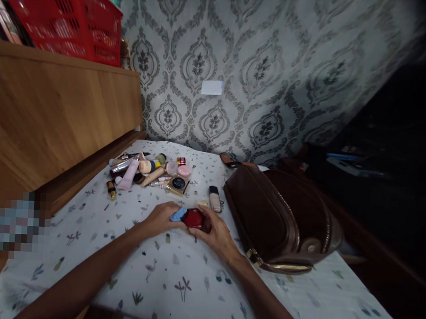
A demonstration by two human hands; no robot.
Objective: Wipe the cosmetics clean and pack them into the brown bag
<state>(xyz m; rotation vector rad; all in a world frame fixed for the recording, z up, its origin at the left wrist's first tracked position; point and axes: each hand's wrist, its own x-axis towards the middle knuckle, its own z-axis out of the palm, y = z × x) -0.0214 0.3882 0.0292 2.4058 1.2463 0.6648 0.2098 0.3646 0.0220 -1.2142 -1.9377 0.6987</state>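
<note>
My left grip (162, 219) held a blue cloth (178, 215) against a red container (194, 219); my right grip (220, 233) clasped the container. Brown bag (258, 204) sat to the right.

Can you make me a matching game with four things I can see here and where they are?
Things:
1. Red basket
2. Brown bag
3. Dark red object
4. White rectangle

Places:
A. Held in the right hand
B. On the patterned wall
C. On top of the wooden cabinet
D. On the printed sheet

Right pairs: 1-C, 2-D, 3-A, 4-B
</note>
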